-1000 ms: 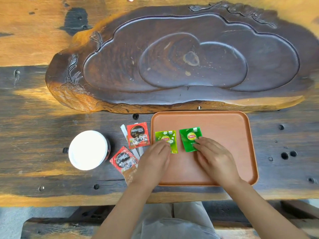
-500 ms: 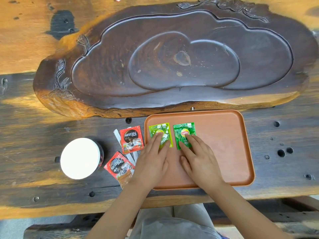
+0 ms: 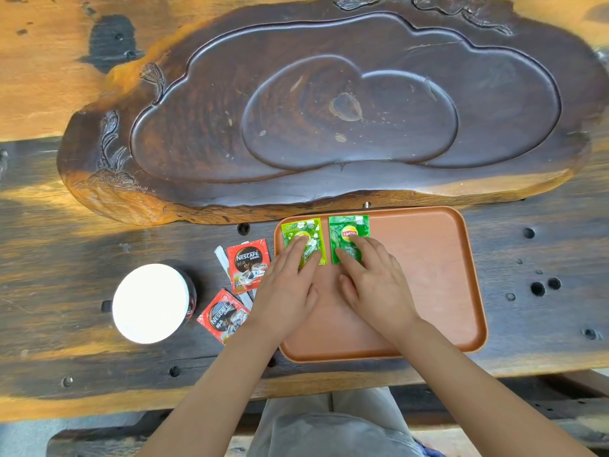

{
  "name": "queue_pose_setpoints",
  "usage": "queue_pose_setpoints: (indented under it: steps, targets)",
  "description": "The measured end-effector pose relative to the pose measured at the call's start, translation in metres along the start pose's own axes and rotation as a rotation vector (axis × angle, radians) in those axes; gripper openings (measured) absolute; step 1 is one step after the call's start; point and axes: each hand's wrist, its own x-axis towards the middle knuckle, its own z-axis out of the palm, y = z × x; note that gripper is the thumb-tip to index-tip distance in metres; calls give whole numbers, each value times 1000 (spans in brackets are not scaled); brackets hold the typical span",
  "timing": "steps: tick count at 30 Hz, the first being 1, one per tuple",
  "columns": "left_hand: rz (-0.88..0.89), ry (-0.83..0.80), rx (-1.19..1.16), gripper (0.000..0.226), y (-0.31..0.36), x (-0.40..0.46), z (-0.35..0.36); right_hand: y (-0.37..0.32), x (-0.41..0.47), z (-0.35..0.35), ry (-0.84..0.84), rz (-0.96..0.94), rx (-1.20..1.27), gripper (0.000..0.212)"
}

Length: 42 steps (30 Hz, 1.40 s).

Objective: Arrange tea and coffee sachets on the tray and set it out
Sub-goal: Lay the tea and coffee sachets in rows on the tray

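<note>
A white round lid (image 3: 152, 303) is sitting on the left of the dark wood table (image 3: 49, 245). It is covering a dark cup, and only a bit of the cup's side is showing.

Next to it, two red coffee packs are lying on the table, not on the tray. The near coffee pack (image 3: 224, 316) is lying tilted, close to the lid. The far coffee pack (image 3: 247, 264) is lying just left of the tray, on top of some thin white sticks (image 3: 223, 261).

The left hand (image 3: 286, 288) is reaching onto the orange tray (image 3: 438, 285). Its fingers are lying flat and spread, pressing down on the light green tea pack (image 3: 304, 239). They are not wrapping around it. This tea pack is sitting in the tray's far left corner.

The right hand (image 3: 372, 282) is beside it, and the two hands are nearly touching. Its fingers are also lying flat and loose, pressing on the dark green tea pack (image 3: 348, 237). That pack is lying just right of the light one, with a thin gap between them, up by the tray's far edge.

The right side of the tray is showing only bare orange.

Behind the tray, a big carved wood slab (image 3: 329, 107) is lying across the table.
</note>
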Motion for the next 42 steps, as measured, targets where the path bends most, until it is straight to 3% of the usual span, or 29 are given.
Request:
queue_pose_setpoints:
  steps: [10,16,22,25,30,42]
  targets:
    - [-31,79,-83,51,5,-12,-11,-4,0,-6,9,16,69,37]
    - [-287,274,-253,38,-15,-79,-20,-24,-1,-6,95,-67,146,36]
    - [-504,188,-143,40,-37,-112,-7,-69,16,3,84,-305,104,39]
    - [-531,133,-40,44,-38,-110,0,-89,24,13,46,-412,48,49]
    - [-577,182,-13,43,-37,-108,6,-102,30,26,5,-447,6,55]
    - [-635,600,-383,28,-28,-120,5,-97,25,25,82,-400,215,36]
